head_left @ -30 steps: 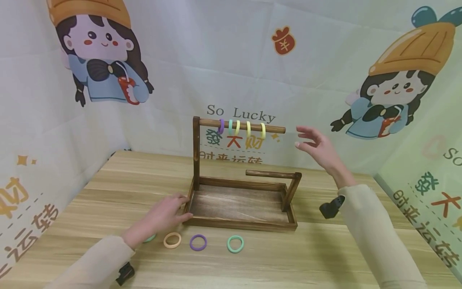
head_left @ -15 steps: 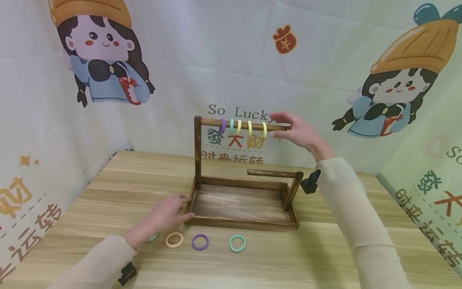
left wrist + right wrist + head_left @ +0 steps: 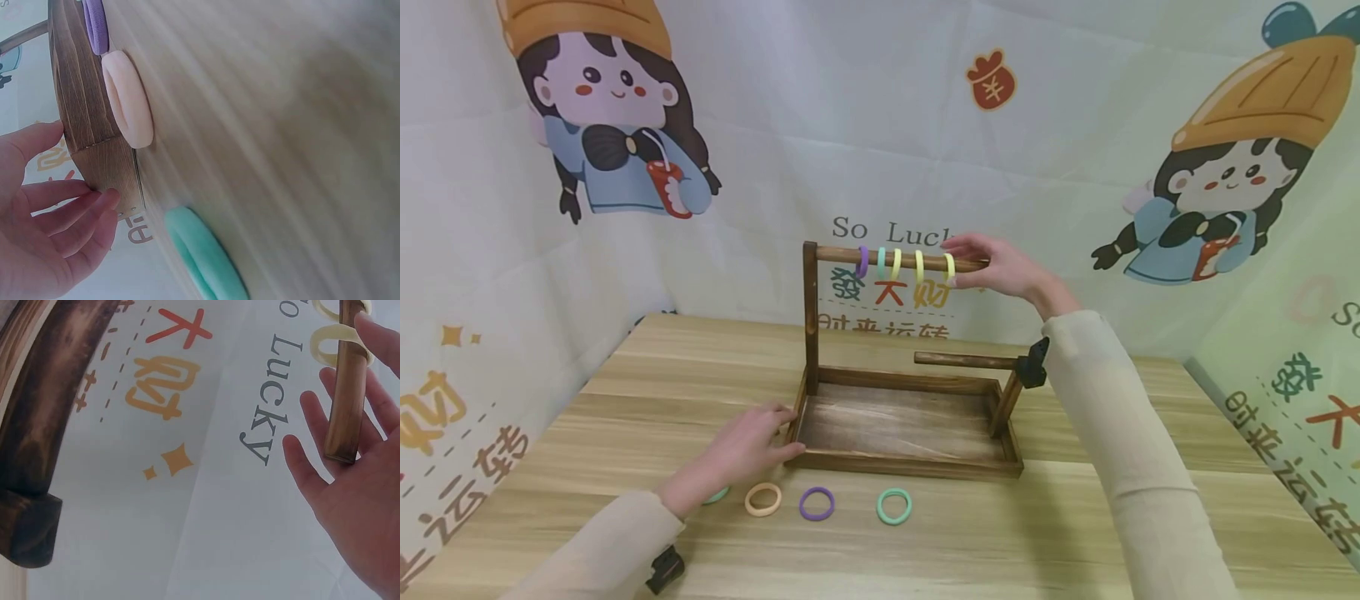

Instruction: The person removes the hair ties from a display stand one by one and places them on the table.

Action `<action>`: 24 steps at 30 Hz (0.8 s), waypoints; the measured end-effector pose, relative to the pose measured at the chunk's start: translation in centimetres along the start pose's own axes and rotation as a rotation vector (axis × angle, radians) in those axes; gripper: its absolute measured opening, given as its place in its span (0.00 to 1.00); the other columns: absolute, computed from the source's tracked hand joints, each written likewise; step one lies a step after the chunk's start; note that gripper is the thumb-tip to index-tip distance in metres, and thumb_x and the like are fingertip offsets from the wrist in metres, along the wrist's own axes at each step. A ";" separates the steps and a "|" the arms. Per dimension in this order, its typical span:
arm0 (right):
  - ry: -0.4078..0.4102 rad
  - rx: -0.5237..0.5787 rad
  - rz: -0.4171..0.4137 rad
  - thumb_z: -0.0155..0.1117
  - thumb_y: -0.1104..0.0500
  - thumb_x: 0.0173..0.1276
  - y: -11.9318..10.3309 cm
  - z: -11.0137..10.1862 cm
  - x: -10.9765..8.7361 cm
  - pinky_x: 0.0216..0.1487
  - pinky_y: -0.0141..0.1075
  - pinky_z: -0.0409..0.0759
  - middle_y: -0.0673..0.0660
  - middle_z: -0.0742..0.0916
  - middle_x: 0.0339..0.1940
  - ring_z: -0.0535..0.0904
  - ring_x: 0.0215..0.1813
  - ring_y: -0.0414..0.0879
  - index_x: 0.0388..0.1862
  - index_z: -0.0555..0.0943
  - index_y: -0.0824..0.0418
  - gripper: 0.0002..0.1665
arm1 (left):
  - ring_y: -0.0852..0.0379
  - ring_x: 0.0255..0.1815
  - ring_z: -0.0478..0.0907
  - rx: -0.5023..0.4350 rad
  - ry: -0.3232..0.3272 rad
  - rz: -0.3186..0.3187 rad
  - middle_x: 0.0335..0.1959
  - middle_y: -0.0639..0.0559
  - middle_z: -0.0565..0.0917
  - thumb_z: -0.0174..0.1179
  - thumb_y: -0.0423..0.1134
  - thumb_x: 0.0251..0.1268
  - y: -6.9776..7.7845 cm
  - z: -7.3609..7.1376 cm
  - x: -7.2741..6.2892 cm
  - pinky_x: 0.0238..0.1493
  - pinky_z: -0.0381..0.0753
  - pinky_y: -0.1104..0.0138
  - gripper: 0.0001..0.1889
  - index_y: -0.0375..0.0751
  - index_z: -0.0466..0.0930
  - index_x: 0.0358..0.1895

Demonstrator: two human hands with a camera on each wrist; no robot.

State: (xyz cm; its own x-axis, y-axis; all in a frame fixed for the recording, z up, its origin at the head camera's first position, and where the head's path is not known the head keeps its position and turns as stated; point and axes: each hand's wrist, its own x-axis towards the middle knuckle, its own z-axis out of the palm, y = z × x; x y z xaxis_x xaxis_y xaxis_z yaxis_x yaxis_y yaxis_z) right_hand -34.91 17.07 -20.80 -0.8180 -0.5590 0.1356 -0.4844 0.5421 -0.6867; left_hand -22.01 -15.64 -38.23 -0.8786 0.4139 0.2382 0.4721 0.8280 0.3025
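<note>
Four loose rings (image 3: 817, 518) are lying on the table (image 3: 985, 542). Just beyond, the left hand (image 3: 741, 446) is resting against a corner of the tray (image 3: 910, 464), thumb and fingers apart. Higher up, the right hand (image 3: 1006, 268) is straddling the free end of the upper bar (image 3: 841, 254), fingers spread, thumb apart, beside the hanging outermost yellow ring (image 3: 951, 267); whether they are touching, I cannot tell.

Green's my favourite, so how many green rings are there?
3. The first green ring hangs on the upper bar. The second green ring lies on the table near the tray; the third green ring lies partly behind the left hand. Others could be hidden.
</note>
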 end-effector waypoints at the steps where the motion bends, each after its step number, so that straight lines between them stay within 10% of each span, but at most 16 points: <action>1: -0.003 -0.001 0.001 0.64 0.61 0.56 0.0 0.0 0.1 0.51 0.46 0.69 0.61 0.72 0.56 0.67 0.55 0.52 0.61 0.65 0.62 0.33 | 0.40 0.42 0.74 0.002 0.000 0.002 0.45 0.33 0.75 0.63 0.45 0.50 0.0 0.0 0.0 0.43 0.74 0.52 0.27 0.25 0.73 0.47; 24: -0.036 0.013 -0.020 0.63 0.63 0.58 0.3 0.2 0.2 0.54 0.44 0.68 0.62 0.74 0.55 0.69 0.56 0.50 0.60 0.65 0.65 0.31 | 0.40 0.43 0.74 -0.004 -0.004 -0.001 0.46 0.33 0.75 0.63 0.45 0.50 0.0 0.0 0.1 0.44 0.73 0.52 0.27 0.25 0.73 0.47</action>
State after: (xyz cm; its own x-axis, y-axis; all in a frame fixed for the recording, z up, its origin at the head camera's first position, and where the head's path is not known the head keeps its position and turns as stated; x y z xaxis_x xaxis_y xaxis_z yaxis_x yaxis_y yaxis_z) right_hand -35.15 16.94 -21.14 -0.7960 -0.5924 0.1240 -0.4967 0.5224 -0.6931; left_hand -22.06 -15.57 -38.20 -0.8792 0.4151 0.2341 0.4719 0.8266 0.3066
